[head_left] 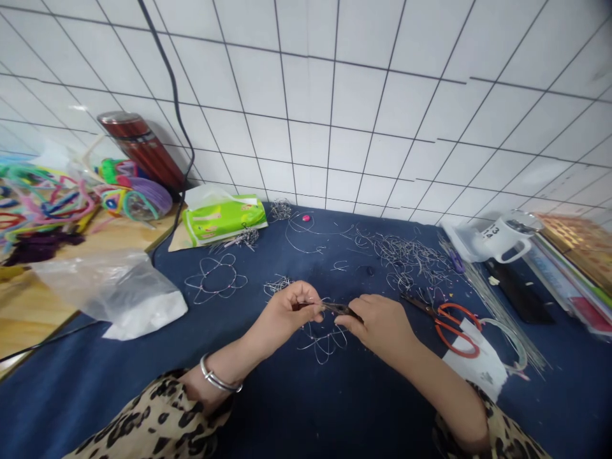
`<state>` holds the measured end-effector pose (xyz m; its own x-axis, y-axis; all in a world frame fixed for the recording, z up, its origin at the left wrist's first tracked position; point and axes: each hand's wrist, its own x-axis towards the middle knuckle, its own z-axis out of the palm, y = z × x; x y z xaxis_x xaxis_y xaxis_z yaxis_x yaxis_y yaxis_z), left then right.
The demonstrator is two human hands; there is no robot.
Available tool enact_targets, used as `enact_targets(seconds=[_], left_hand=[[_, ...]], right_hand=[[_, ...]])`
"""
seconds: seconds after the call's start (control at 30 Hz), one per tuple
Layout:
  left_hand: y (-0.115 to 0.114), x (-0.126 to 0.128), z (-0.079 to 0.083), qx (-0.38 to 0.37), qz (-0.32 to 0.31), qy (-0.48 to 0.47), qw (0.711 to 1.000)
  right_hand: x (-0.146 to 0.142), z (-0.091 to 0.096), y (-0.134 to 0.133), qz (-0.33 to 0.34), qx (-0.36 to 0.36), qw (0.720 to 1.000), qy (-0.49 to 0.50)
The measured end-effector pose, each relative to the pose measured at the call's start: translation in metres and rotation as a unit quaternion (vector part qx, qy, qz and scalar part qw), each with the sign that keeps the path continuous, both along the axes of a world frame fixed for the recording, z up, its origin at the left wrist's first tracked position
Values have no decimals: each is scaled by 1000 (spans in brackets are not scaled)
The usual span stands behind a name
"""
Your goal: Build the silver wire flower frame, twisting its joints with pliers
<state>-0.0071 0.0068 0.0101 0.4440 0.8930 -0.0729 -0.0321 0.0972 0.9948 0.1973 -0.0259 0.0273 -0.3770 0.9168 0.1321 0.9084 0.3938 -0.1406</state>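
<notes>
My left hand (289, 312) and my right hand (377, 325) meet over a dark blue cloth (296, 395). Both are closed in a pinch on a small dark tool or wire piece (335, 308) stretched between them. Under them lies a looped wire flower (324, 341), part hidden by my fingers. A silver bangle (217, 379) circles my left wrist. A second finished wire flower (216, 277) lies further left on the cloth. Orange-handled scissors (449, 325) rest just right of my right hand.
Cut wire scraps (406, 258) litter the far cloth. A green tissue pack (224, 220), a plastic bag (115, 290), a red flask (141, 150) and coloured pipe cleaners (52, 197) stand left. A white mug (509, 236) and straight wire bundle (502, 306) lie right.
</notes>
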Motion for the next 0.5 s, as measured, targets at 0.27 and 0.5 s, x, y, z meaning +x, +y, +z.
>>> enact_targets(seconds=[0.27,0.5], left_hand=[[-2,-1,2,-19,-16,7,1000],[0,-1,1,-51,-24,-23,998]], right_hand=[[1,6,0,-2,-26,1000,10],[1,1,-1,1,11,1000,-12]])
